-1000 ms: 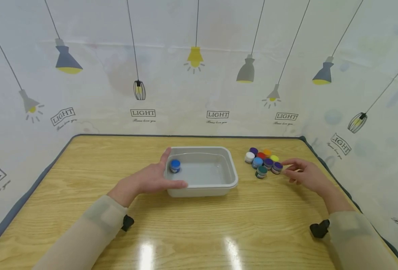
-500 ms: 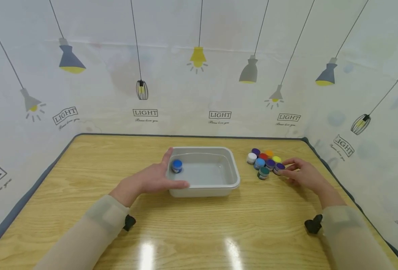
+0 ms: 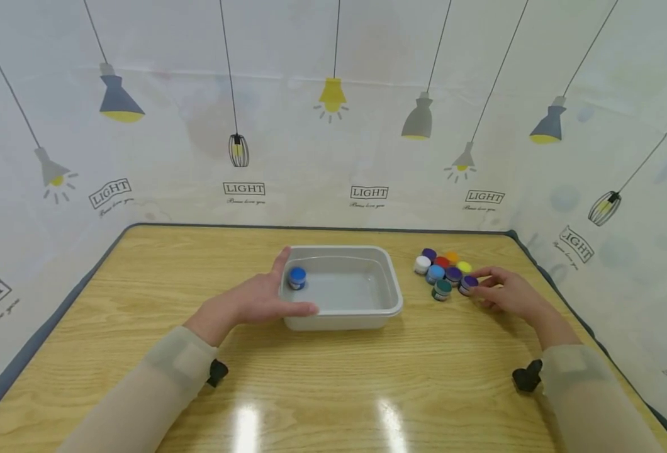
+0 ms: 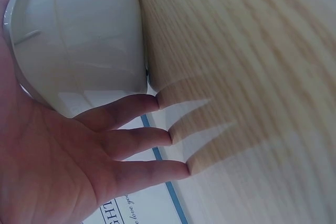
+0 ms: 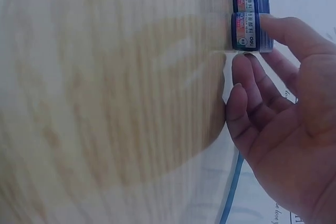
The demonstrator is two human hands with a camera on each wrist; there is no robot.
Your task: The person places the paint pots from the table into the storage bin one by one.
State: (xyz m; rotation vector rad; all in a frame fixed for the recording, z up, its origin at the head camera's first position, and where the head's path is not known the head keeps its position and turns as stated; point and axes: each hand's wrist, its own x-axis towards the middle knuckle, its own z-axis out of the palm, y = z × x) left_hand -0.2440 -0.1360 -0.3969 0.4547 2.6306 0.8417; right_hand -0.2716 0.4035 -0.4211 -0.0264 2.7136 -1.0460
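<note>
A light grey plastic tub (image 3: pixel 341 290) sits mid-table, with one blue-lidded paint jar (image 3: pixel 296 278) at its left end. My left hand (image 3: pixel 254 300) is spread against that end, thumb along the near rim and index finger at the far corner. In the left wrist view, the other fingers (image 4: pixel 152 177) are straight, their tips at the table. To the right of the tub, my right hand (image 3: pixel 511 293) pinches a purple-lidded paint jar (image 3: pixel 467 285) at the edge of a cluster. The right wrist view shows the thumb on this jar's lid; its label (image 5: pixel 244 32) faces the camera.
The clustered paint jars have white (image 3: pixel 422 264), light blue (image 3: pixel 435 274), green (image 3: pixel 442 290), red (image 3: pixel 441 262), orange (image 3: pixel 451 257), yellow (image 3: pixel 464 267) and purple (image 3: pixel 454 275) lids. A lamp-patterned curtain (image 3: pixel 288 207) borders the wooden table (image 3: pixel 333 384).
My right hand has moved in from beside the cluster and its thumb and fingers have closed on the purple-lidded jar. The left hand keeps its place on the tub; the view has shifted slightly.
</note>
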